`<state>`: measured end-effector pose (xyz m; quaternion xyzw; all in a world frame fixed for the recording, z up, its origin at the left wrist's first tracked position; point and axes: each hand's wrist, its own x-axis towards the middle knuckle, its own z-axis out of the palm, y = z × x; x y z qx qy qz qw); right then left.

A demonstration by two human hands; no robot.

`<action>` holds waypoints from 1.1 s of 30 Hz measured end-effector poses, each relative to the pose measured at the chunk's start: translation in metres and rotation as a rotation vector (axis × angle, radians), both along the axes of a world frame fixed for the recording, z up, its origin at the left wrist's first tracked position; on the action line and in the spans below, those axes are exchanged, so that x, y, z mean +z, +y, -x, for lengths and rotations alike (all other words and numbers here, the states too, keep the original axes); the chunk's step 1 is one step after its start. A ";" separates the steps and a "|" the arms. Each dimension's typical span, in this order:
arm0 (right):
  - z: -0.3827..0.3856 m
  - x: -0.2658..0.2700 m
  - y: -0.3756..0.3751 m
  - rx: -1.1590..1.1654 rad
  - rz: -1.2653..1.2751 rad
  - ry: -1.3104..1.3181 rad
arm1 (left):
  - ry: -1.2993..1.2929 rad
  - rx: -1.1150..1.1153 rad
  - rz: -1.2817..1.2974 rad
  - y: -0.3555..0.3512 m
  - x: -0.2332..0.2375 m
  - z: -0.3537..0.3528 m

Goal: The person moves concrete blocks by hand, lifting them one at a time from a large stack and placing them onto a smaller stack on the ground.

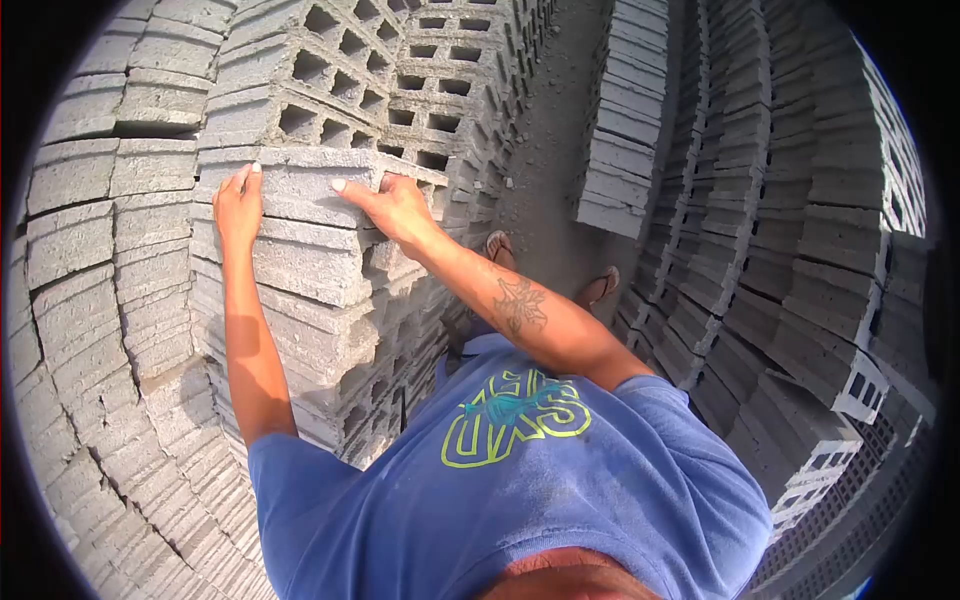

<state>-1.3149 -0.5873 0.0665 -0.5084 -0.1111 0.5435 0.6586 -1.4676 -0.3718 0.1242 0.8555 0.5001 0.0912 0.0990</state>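
Note:
A grey concrete block lies on top of a stack of similar blocks, its long face toward me. My left hand is at the block's left end, fingers bent over its top edge. At the block's right end, my right hand grips it, the thumb on the long face and the fingers at the hollow end. Below it, more blocks are layered, with rough edges and open cavities on their right side.
Tall stacks of blocks rise on the left, with hollow-ended blocks beyond my hands. Another row and long stacks stand on the right. A dusty ground strip runs between, with my sandalled feet on it.

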 end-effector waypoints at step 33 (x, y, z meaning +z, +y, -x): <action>-0.079 -0.118 -0.367 -0.350 0.360 -0.019 | -0.506 -0.064 1.308 -0.377 -0.146 -0.142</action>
